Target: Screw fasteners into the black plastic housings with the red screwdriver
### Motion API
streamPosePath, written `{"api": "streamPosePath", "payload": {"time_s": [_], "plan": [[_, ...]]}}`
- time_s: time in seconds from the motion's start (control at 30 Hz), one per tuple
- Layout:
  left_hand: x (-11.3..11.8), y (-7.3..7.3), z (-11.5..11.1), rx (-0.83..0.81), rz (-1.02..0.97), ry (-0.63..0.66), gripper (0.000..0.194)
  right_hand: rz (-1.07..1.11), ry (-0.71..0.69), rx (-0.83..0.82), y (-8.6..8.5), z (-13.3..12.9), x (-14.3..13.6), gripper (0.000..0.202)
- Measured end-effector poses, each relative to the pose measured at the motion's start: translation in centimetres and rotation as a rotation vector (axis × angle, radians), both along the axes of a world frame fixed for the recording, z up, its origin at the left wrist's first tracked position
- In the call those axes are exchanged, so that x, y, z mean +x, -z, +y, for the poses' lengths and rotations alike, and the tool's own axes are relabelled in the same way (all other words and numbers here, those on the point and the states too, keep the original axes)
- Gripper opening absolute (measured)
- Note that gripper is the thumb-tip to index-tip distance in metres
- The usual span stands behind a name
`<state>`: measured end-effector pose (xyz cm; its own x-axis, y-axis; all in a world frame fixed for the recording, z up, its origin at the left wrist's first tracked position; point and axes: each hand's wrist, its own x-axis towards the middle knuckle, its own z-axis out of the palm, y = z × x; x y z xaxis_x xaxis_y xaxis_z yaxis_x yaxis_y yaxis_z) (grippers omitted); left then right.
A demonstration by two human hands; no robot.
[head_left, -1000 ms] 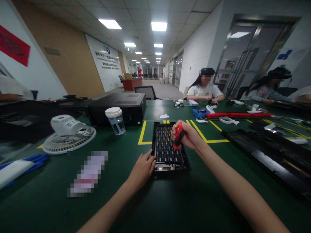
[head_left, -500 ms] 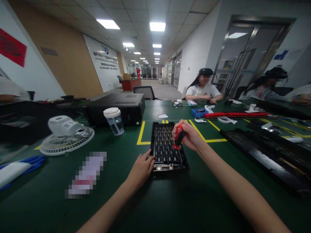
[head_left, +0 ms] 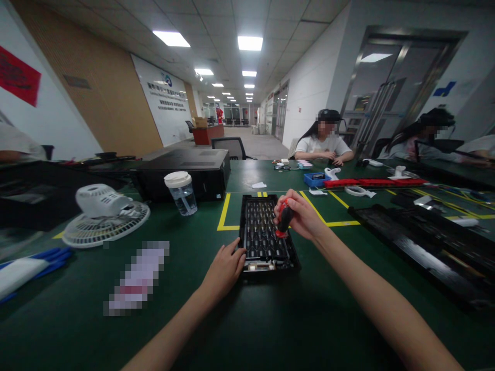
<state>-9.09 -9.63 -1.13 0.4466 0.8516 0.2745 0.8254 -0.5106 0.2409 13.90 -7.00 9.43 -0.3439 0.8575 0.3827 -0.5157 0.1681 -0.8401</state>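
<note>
Right hand (head_left: 299, 219) grips a red screwdriver (head_left: 284, 217), tip hidden; left hand (head_left: 226, 268) rests open against black tray (head_left: 265, 234).

Right hand (head_left: 299, 219) grips a red-and-black screwdriver handle (head_left: 284, 217), glossy plastic, smooth. Under the grip: flat black plastic tray-like panel (head_left: 266, 237), semi-gloss, ribbed cell pattern, pale metal-looking strip at its near edge. Left hand (head_left: 225, 268) rests at the panel's near-left corner. Beneath all: dark green table mat (head_left: 270, 330), matt, smooth, with glossy yellow tape lines (head_left: 226, 212) just beyond the grip. Left of the grip: clear plastic cup with white lid (head_left: 181, 192), shiny; white plastic desk fan (head_left: 104, 214), matt. Right of it: long black panels (head_left: 425, 242), glossy plastic.
</note>
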Motion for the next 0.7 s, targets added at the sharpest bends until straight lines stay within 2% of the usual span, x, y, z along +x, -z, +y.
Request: {"api": "streamPosePath", "payload": {"time_s": [0.3, 0.7], "plan": [[-0.01, -0.20, -0.13, 0.002, 0.022, -0.004, 0.039, -0.019, 0.050, 0.014, -0.18, -0.11, -0.27, 0.015], [0.07, -0.43, -0.23, 0.004, 0.016, -0.004, 0.039, -0.137, 0.187, 0.054, -0.24, 0.19, 0.01, 0.020]]}}
